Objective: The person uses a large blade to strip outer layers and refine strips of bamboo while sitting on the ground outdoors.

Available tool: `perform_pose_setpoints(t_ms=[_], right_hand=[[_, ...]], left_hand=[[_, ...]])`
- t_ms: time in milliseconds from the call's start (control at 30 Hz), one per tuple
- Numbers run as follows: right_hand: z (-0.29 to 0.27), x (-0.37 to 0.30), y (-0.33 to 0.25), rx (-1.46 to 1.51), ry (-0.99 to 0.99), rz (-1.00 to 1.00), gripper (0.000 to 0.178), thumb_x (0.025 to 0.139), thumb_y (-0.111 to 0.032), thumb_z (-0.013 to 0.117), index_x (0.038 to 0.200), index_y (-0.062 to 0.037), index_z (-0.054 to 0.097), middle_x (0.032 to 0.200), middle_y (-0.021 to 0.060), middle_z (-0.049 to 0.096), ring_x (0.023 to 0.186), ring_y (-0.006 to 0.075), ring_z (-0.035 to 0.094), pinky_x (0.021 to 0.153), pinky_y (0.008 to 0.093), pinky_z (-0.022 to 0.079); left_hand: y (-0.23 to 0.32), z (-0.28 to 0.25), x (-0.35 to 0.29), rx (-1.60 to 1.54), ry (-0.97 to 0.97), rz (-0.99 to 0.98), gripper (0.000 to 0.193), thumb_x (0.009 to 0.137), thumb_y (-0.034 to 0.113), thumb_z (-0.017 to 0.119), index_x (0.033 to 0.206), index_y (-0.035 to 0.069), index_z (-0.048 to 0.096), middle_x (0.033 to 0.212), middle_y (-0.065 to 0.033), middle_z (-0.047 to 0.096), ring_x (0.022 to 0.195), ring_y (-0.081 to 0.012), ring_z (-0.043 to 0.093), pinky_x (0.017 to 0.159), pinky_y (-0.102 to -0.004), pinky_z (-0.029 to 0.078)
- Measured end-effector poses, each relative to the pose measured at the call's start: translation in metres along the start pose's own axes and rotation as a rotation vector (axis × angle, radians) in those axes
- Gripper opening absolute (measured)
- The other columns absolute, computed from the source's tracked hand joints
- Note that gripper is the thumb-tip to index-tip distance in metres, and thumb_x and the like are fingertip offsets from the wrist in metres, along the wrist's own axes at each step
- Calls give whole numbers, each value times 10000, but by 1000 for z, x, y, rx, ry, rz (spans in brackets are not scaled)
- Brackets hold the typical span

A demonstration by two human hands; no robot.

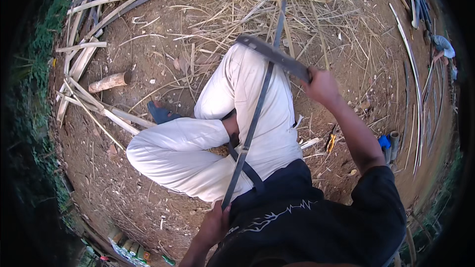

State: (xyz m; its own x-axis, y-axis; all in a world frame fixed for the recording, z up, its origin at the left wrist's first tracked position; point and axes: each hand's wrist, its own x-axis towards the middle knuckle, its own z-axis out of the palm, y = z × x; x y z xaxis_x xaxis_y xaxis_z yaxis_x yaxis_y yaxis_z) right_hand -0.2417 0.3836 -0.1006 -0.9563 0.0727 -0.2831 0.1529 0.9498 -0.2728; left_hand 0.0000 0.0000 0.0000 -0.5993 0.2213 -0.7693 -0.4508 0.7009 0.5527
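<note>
My right hand is closed on the handle of a machete, whose broad dark blade points to the upper left above my raised knee. Beneath the blade runs a long, narrow dark bamboo strip, slanting from my hip over my thigh to the ground ahead. The fingers of my left hand are closed around the strip's near end, beside my waist. Blade and strip cross near the knee; whether they touch cannot be made out. My handle grip hides most of the machete's handle.
Thin shavings litter the ground ahead. Split bamboo pieces pile up at the left, near a short bamboo section. An orange-handled tool lies right of my hip. Long strips and another person are at far right.
</note>
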Motion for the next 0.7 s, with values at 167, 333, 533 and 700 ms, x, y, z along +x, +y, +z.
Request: perform_pose_setpoints(t_ms=[167,333,533,700], right_hand=[[19,-62,-11,-177,48,-510,300,781,-327,711,901,-61,643,720,155,684,690,351,703,676,461,575],[3,19,23,-95,65,-94,307,791,-339,715,841,-49,627,702,169,680,674,369,694,645,462,572],[24,-19,10,-188,162,-520,288,812,-301,703,923,-41,651,775,165,711,693,366,702,662,453,575],[6,49,35,-100,45,11,306,771,-322,722,907,-58,653,754,153,703,721,348,708,675,452,573]], left_hand=[[-10,-2,-38,5,-57,-133,266,1007,207,503,1179,12,448,735,-290,634,697,-510,630,586,-570,475],[-48,18,-32,-63,15,35,209,989,147,513,1150,18,480,734,-269,636,691,-496,634,569,-542,482],[-65,25,-57,-79,39,-25,172,984,132,517,1122,29,511,786,-248,654,709,-475,648,577,-519,497],[-76,30,-63,-142,59,-39,166,987,158,526,1105,41,524,778,-234,653,721,-465,655,582,-518,499]])
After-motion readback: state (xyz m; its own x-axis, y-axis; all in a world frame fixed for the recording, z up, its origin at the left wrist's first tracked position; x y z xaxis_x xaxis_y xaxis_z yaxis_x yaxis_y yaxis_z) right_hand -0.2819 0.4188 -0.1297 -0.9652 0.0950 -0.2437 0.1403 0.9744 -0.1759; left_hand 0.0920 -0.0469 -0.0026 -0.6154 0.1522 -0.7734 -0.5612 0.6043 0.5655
